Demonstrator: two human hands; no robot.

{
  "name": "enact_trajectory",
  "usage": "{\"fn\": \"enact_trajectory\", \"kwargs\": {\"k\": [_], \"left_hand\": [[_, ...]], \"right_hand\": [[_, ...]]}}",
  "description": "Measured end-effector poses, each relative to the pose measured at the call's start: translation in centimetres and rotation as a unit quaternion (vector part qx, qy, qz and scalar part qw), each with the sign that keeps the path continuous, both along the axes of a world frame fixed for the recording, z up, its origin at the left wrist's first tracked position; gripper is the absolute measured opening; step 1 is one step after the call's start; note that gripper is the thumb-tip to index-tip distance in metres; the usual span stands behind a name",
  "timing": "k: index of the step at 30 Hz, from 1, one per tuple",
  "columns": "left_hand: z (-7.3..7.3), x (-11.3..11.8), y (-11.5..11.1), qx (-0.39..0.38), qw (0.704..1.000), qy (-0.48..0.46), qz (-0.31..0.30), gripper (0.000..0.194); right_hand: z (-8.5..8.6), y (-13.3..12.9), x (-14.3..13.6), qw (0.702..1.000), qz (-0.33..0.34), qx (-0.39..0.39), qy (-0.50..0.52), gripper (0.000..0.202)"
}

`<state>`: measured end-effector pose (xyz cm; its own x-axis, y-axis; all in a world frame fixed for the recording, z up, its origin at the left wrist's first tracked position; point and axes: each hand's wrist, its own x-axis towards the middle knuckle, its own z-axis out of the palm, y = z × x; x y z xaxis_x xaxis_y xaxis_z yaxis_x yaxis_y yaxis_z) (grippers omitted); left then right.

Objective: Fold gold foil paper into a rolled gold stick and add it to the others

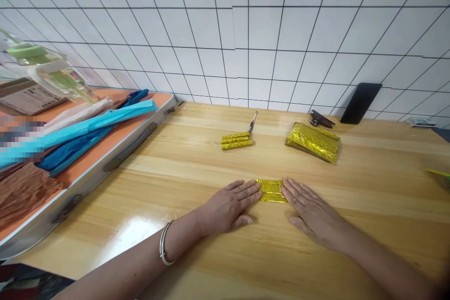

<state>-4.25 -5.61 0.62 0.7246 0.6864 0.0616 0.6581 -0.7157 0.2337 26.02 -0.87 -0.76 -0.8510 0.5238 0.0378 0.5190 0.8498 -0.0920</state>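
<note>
A small piece of gold foil paper [270, 191] with fold lines lies on the wooden table [197, 164]. On its left end rest the fingertips of my left hand [227, 206], stretched flat with the thumb apart. My right hand [312, 211] lies flat over the right end, its fingers extended too. Beyond them, several narrow gold rolls [236, 141] sit side by side, with a pen [252, 122] behind. A stack of gold foil sheets [312, 141] is to their right.
Against the tiled wall [267, 28] leans a black phone [361, 103], near a dark clip [321, 119]. At left, an orange tray [133, 138] holds blue crepe paper [101, 122], brown paper [30, 192] and a green-lidded bottle [49, 63]. Something yellow [438, 173] lies at the right edge.
</note>
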Motion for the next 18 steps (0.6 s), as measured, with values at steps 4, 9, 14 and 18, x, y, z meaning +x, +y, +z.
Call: {"fn": "enact_trajectory", "kwargs": {"k": [4, 9, 14, 18], "left_hand": [[-0.5, 0.2, 0.5, 0.027, 1.0, -0.011, 0.011, 0.049], [0.0, 1.3, 0.8, 0.086, 0.996, 0.018, -0.005, 0.037], [1.6, 2.3, 0.8, 0.111, 0.992, 0.061, -0.027, 0.032], [1.1, 2.5, 0.9, 0.122, 0.99, 0.065, -0.022, 0.03]], "right_hand": [[-0.2, 0.4, 0.0, 1.0, -0.006, 0.019, 0.011, 0.056], [-0.4, 0.6, -0.8, 0.997, -0.003, 0.075, 0.012, 0.045], [-0.3, 0.6, -1.1, 0.993, 0.035, 0.107, -0.019, 0.044], [0.0, 0.4, -1.6, 0.992, 0.022, 0.124, -0.003, 0.039]]}}
